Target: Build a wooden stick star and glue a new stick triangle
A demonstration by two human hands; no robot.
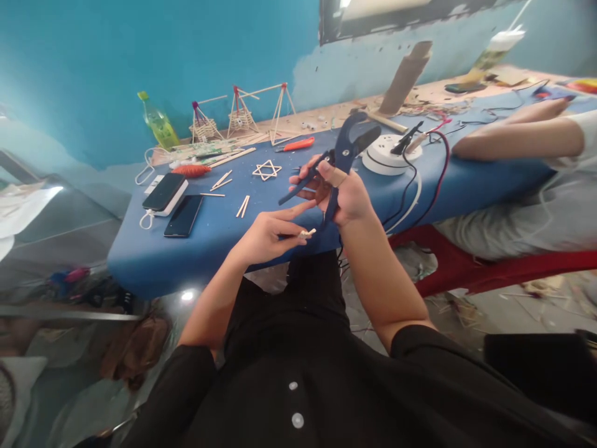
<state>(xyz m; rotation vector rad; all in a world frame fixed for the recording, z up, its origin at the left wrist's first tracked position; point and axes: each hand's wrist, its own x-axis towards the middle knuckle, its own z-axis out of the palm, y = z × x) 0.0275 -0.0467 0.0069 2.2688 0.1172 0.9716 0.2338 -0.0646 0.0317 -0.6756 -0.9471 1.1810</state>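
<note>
Pinching pale wood bits (306, 234) in the left hand (267, 238), below and left of the cutter (344, 153), nearer its handles (297, 190) than its blades (368, 138); clamping that cutter in the right hand (353, 196) above the table (149, 258), slanted lengthwise, with spread blades pointing up and rightward, away from the bits.

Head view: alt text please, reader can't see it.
A person's right hand holds a dark-blue hand cutter above a blue-covered table, while the left hand pinches small pale pieces. Beyond are a six-pointed stick star and stick frames near the blue wall. At right, another person's arm is over the table.
</note>
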